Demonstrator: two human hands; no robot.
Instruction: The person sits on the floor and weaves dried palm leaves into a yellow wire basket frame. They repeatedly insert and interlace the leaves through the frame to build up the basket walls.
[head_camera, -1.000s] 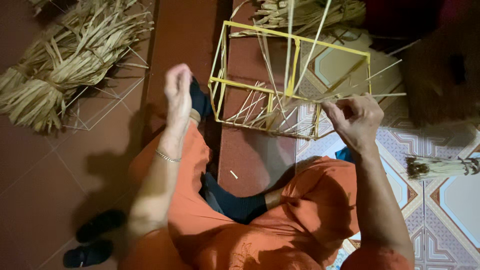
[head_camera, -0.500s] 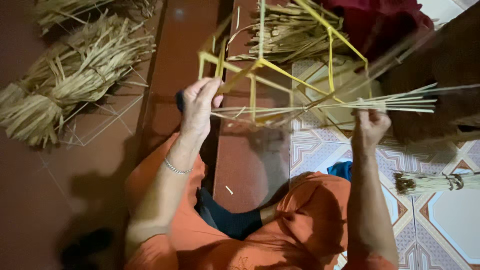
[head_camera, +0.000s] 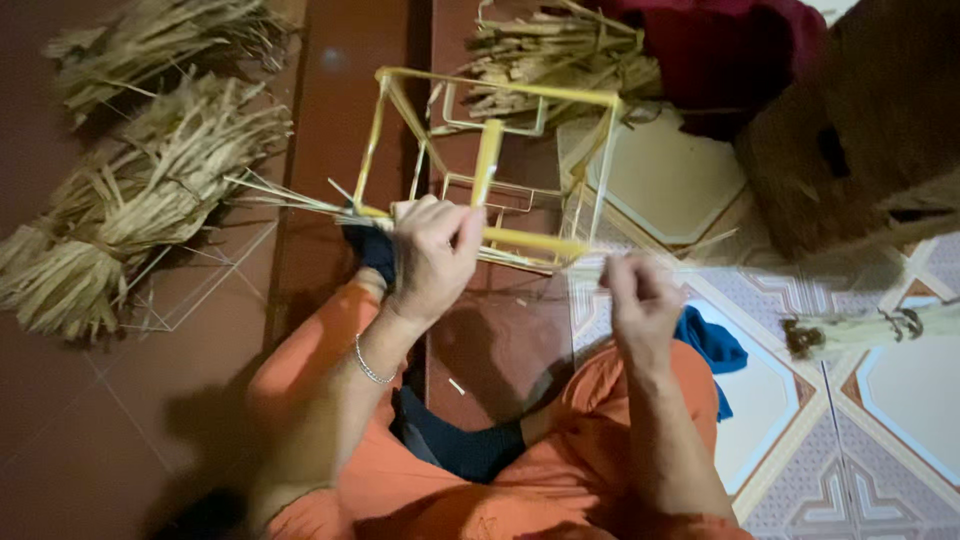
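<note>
Over my lap: yellow straw frame (head_camera: 490, 170), left hand (head_camera: 432, 252) clamped on its lower bar.
Right hand (head_camera: 637, 300) pinches loose straw strands (head_camera: 585, 265) beside it; I judge a hard tug risks snapping them or warping the frame.

One yellow stick frame (head_camera: 490, 160), two hands (head_camera: 435, 255), three straw bundles (head_camera: 150, 200), one blue cloth (head_camera: 712, 345).

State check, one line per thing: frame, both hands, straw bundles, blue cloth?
yellow box frame: tilted, lifted, unfinished
left hand: closed on the frame's lower bar
right hand: pinching thin straw strands
straw bundles: lying on the floor, loose
blue cloth: crumpled beside the right knee
</note>
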